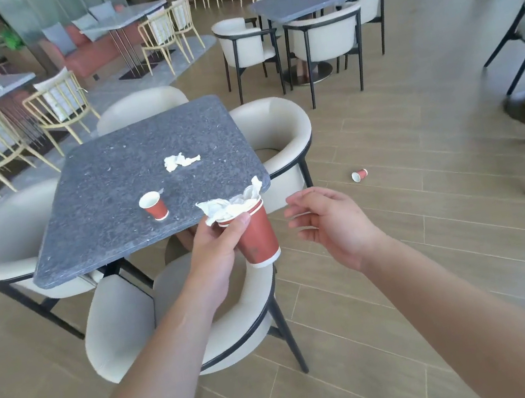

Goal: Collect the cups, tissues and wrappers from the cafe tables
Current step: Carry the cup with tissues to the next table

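Gripping the stacked red paper cups (256, 234) stuffed with crumpled white tissues (234, 203), your left hand (216, 241) hovers off the grey stone tabletop (104, 176). Your right hand (330, 218) hangs relaxed, loosely curled, holding nothing. One red cup (154, 205) and a tissue (180, 160) sit on the tabletop; another cup (359, 175) lies on the floor (434, 239).

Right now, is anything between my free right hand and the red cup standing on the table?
Yes: the left hand holding the stacked cups stuffed with tissue sits between the right hand and the upright cup. The tabletop around that cup looks bare.
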The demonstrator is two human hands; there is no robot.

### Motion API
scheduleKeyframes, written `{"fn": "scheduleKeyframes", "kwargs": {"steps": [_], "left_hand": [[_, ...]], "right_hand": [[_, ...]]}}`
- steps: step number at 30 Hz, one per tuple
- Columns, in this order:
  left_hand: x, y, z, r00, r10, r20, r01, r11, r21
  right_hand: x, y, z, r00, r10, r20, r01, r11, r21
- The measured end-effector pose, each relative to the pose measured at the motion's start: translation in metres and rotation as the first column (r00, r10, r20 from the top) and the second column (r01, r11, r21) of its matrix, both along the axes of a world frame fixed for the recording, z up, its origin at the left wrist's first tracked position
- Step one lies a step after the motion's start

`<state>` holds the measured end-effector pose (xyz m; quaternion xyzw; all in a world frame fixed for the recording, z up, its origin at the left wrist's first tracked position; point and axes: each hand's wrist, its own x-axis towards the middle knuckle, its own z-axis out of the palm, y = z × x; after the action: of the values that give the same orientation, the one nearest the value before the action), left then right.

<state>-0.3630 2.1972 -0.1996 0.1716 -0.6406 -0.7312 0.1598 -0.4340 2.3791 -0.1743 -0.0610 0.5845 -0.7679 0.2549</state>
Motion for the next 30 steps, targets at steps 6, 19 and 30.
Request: {"fn": "scheduleKeyframes", "kwargs": {"steps": [6, 19, 30], "left_hand": [[-0.047, 0.023, -0.001, 1.0, 0.022, 0.003, -0.022, 1.0, 0.007], [-0.161, -0.018, 0.002, 0.996, 0.079, -0.052, -0.079, 0.997, -0.012], [-0.291, -0.124, -0.025, 0.978, 0.205, -0.038, -0.202, 0.977, 0.076]], "right_hand": [[-0.059, 0.023, 0.003, 1.0, 0.021, 0.013, -0.021, 1.0, -0.004], [-0.171, -0.008, -0.01, 0.997, 0.075, 0.022, -0.076, 0.997, 0.03], [-0.304, -0.119, -0.014, 0.984, 0.172, 0.053, -0.179, 0.968, 0.174]]}}
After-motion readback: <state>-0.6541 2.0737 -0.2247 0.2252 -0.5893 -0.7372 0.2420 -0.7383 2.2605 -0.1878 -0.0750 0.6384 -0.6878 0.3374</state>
